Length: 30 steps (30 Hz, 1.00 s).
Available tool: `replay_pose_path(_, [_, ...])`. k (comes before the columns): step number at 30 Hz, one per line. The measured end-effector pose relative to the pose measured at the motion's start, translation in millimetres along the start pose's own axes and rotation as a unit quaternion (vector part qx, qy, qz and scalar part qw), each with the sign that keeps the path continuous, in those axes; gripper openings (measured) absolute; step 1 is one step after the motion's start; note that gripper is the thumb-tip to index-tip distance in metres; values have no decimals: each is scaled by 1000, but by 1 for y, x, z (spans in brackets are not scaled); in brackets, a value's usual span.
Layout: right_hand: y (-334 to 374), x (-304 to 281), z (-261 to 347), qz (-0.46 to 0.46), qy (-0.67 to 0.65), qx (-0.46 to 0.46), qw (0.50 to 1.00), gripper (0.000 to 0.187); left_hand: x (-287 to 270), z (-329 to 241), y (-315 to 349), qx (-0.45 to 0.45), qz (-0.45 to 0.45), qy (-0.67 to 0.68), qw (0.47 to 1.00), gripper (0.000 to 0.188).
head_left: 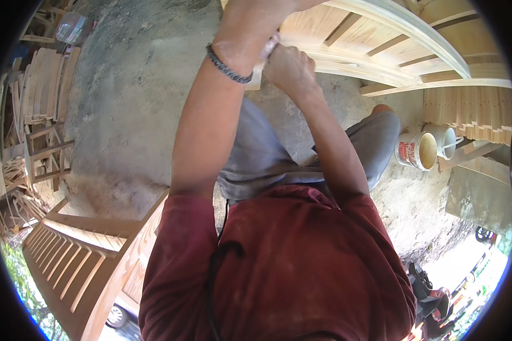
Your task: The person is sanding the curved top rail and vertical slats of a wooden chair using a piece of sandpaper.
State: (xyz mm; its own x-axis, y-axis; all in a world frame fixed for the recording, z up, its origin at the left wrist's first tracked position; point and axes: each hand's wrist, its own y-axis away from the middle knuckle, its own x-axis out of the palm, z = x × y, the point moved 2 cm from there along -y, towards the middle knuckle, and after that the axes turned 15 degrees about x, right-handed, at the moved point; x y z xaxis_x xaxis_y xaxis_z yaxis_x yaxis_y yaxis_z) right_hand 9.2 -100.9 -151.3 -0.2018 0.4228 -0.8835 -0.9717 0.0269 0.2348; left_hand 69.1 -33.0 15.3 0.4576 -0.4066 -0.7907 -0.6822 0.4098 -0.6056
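My left hand [255, 23] reaches up to the near edge of a pale wooden slatted frame [381, 34] at the top of the view; a dark braided band circles its wrist, and its fingers are cut off by the picture's edge. Just below it, my right hand [290, 68] is closed around a small white crumpled piece [271, 45], held against the frame's end between the two hands. What the piece is made of is not clear. Below the arms are my grey-clad knees and red shirt.
A white tub of tan paste [418, 150] and a white pail [445, 139] stand on the concrete floor [131, 113] at right, beside stacked wooden slats [472, 113]. Another slatted frame [79, 256] lies at lower left. More wooden parts [40, 91] pile along the left.
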Motion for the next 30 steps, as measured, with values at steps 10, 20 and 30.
replay_pose_path(10, [-10,2,-1,0,36,10,999,39,10,1,-3,1,-5,-5,1000,42])
replay_pose_path(20, [0,8,0,-41,25,-8,999,37,4,0,-8,-14,48,-7,999,45])
replay_pose_path(30, [20,11,-20,21,42,22,999,50,3,-7,-13,-18,70,-2,997,41])
